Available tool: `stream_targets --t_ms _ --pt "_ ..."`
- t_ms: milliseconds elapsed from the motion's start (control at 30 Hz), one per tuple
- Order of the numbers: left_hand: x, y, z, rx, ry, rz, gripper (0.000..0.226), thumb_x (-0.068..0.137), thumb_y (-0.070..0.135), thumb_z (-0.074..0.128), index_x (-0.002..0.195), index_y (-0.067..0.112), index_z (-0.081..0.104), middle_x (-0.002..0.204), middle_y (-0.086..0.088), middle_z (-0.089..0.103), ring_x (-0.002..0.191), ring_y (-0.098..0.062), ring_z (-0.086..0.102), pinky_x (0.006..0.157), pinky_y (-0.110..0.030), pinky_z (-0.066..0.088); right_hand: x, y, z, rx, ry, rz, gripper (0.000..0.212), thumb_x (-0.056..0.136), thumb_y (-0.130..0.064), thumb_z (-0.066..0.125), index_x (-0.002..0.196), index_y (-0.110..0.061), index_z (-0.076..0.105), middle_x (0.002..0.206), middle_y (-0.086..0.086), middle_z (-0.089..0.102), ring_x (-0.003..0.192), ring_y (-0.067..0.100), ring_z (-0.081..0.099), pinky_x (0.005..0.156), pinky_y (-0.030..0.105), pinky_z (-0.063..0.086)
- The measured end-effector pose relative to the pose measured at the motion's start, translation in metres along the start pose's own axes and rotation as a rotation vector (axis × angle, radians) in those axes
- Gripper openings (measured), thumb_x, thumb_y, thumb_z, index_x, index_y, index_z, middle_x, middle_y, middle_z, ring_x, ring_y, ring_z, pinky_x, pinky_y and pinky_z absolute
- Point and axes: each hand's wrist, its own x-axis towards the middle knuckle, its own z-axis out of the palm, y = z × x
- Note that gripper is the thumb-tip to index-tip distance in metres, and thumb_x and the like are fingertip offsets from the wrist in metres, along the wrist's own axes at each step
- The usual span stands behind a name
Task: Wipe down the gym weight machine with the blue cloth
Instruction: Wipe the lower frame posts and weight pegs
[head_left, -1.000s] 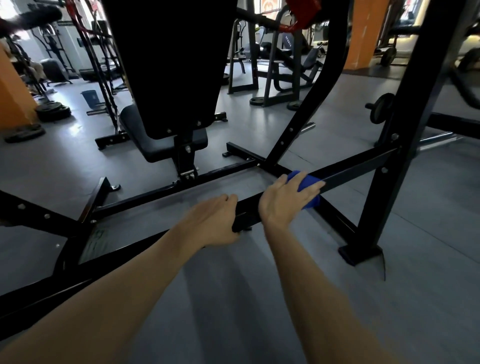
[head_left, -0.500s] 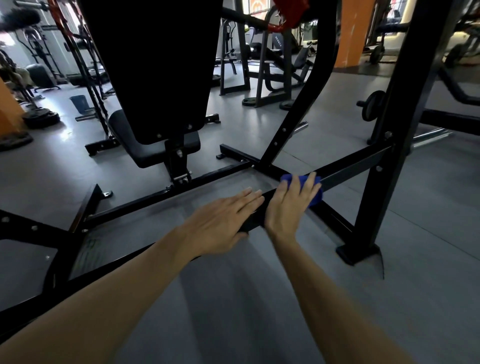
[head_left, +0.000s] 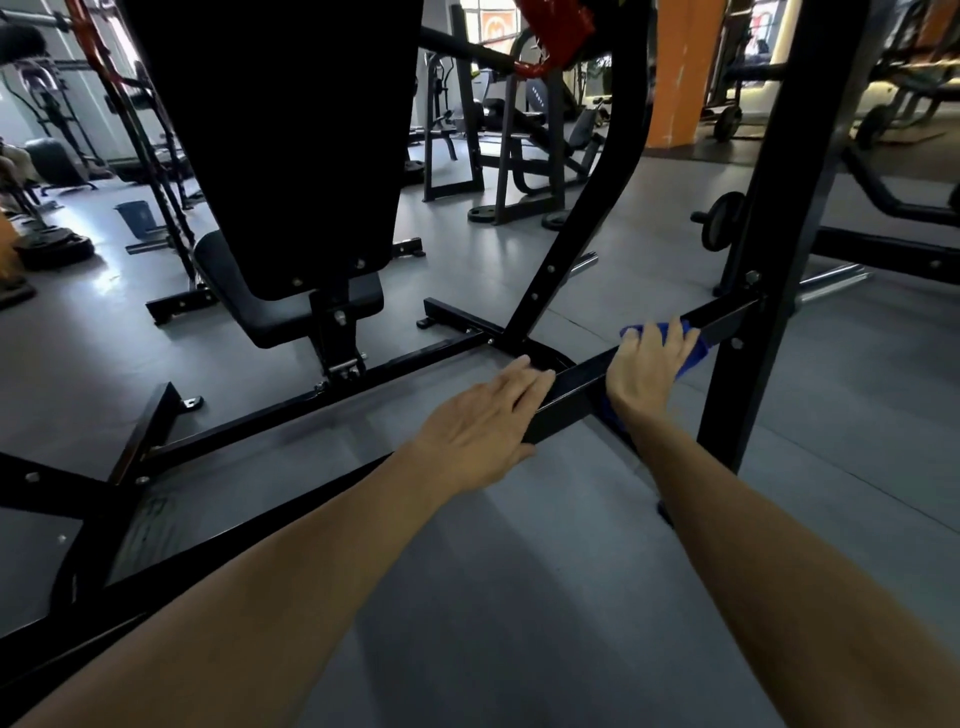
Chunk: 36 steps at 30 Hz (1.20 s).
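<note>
Blue cloth (head_left: 693, 349) under right hand (head_left: 647, 366) on bar (head_left: 571, 395).

Your right hand (head_left: 647, 366) and the blue cloth (head_left: 693, 348) are on the black low bar (head_left: 576, 387). Just past them, the tall black post (head_left: 779, 218) blocks the bar's far end. Your left hand (head_left: 485, 423) lies flat on the bar on the near side, so the way back is blocked too. Behind the bar, the slanted black beam (head_left: 576, 223) and the seat (head_left: 270, 306) stand in the way. The grey floor (head_left: 519, 597) near you is open.
</note>
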Motion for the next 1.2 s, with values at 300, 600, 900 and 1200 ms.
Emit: stream_targets --t_ms 300,600,900,1200 --pt "0.040 0.013 -0.004 -0.112 0.017 -0.030 0.056 0.097 0.051 0.058 0.126 0.009 0.036 0.139 -0.012 0.036 0.116 -0.024 0.046 0.102 -0.037 0.043 -0.017 0.017 0.007 -0.223 -0.052 -0.353 0.064 0.097 -0.036 0.020 0.122 0.005 0.061 0.142 0.030 0.047 0.144 0.039 0.028 0.124 0.045 -0.001" --pt "0.062 0.016 0.009 -0.030 0.035 0.036 0.072 0.106 0.044 0.041 0.160 0.009 0.010 0.167 -0.006 0.010 0.155 -0.019 0.006 0.122 -0.036 0.024 0.030 0.029 0.001 0.021 0.056 -0.121 0.051 0.100 -0.025 0.028 0.119 0.007 0.062 0.144 0.022 0.047 0.149 0.034 0.020 0.124 0.038 -0.003" --pt "0.108 0.036 0.003 -0.133 0.092 -0.054 0.046 0.094 0.042 0.063 0.117 0.012 0.038 0.109 -0.001 0.038 0.093 -0.016 0.042 0.079 -0.028 0.039 0.020 0.056 -0.004 0.099 0.088 -0.714 0.034 0.099 -0.024 0.030 0.093 -0.014 0.062 0.096 -0.001 0.059 0.102 0.018 0.052 0.103 0.043 0.031" --pt "0.119 0.034 0.014 -0.033 0.072 0.082 0.077 0.097 0.038 0.059 0.157 0.008 0.022 0.163 -0.007 0.023 0.154 -0.021 0.014 0.122 -0.038 0.027 0.044 0.062 0.001 0.261 0.184 -0.511 0.025 0.101 -0.020 0.034 0.092 -0.012 0.056 0.097 0.002 0.056 0.100 0.023 0.051 0.103 0.052 0.035"
